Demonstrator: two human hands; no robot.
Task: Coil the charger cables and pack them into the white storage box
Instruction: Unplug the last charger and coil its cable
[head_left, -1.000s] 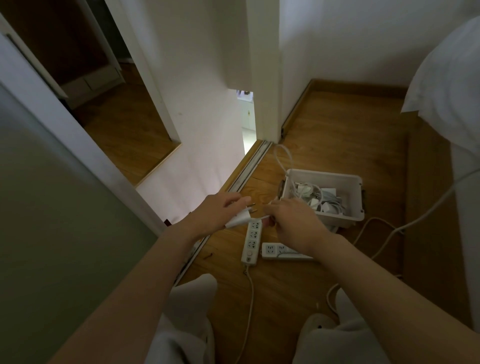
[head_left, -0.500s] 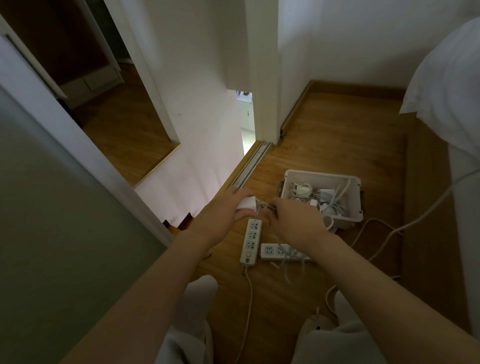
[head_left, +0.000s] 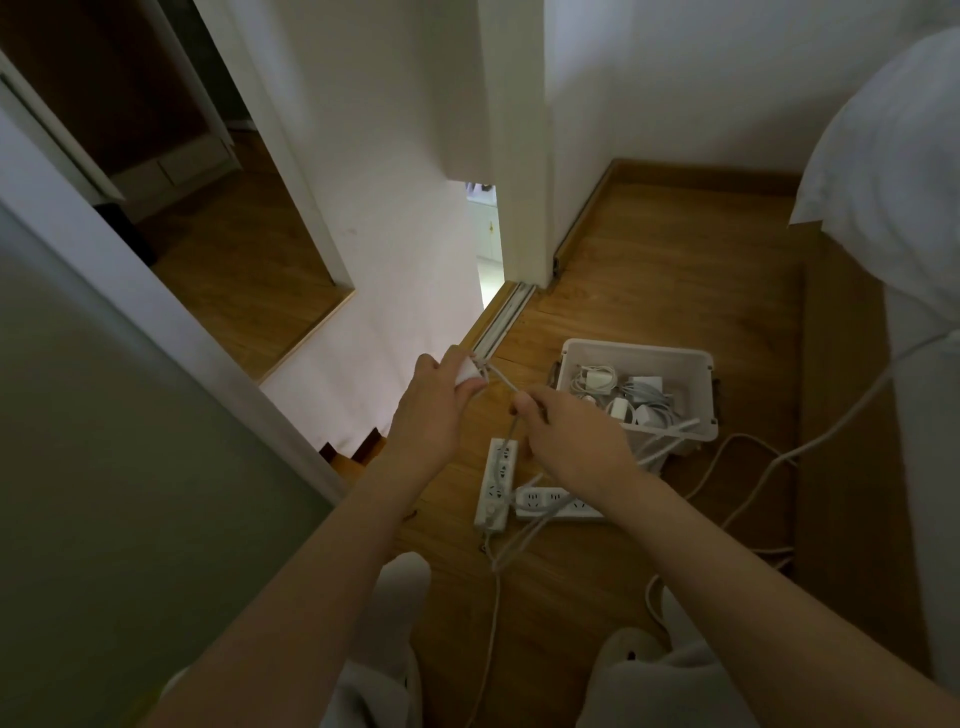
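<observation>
**Presently: a charger plug and its cable held between two hands over the floor**

Curled tightly, the fingers (head_left: 451, 359) of the left hand (head_left: 428, 415) are clamped round a small white charger plug (head_left: 470, 373). The fingertips (head_left: 523, 401) of the right hand (head_left: 569, 444) are pinched together on a thin white cable (head_left: 500, 383). A short stretch of this cable is seen running from the plug to that pinch. Below the right hand the cable is blurred; it hangs down in front of two white rectangular power strips (head_left: 496, 483) that lie on the brown wooden floor (head_left: 649, 291). One strip is laid lengthwise away from the person and the other crosswise, their near ends close together.

Just beyond and to the right of the right hand, a white plastic storage box (head_left: 639, 347) is set on the floor with its top open. Several white charger blocks with bundled cables (head_left: 597, 379) are held inside it. A thicker white cord (head_left: 678, 429) is draped over the box's near rim. Further right, loose white cords (head_left: 753, 467) are trailed across the floor.
</observation>
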